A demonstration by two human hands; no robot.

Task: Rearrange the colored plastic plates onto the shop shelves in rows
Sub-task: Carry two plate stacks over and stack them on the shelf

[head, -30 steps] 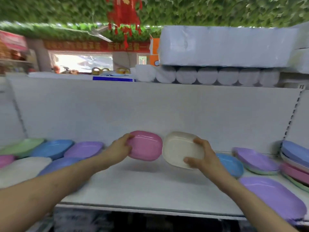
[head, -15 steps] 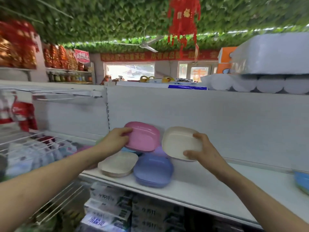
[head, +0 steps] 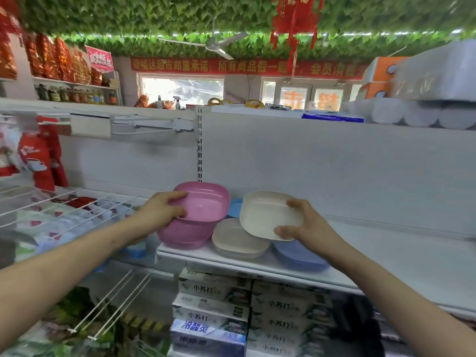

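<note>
Head | left hand (head: 164, 211) grips pink plate (head: 206, 202) | right hand (head: 306, 226) grips white plate (head: 268, 215)

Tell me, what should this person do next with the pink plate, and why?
Probably lower the pink plate straight down and let go. The left hand grips it by the rim right over a pink stack at the left end of the shelf, so the colours already match. The cream plate in the right hand could follow onto the cream stack beside it.

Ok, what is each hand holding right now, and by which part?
The left-hand grip holds the pink plate by its left rim; the right-hand grip holds the cream plate by its right rim.
</note>
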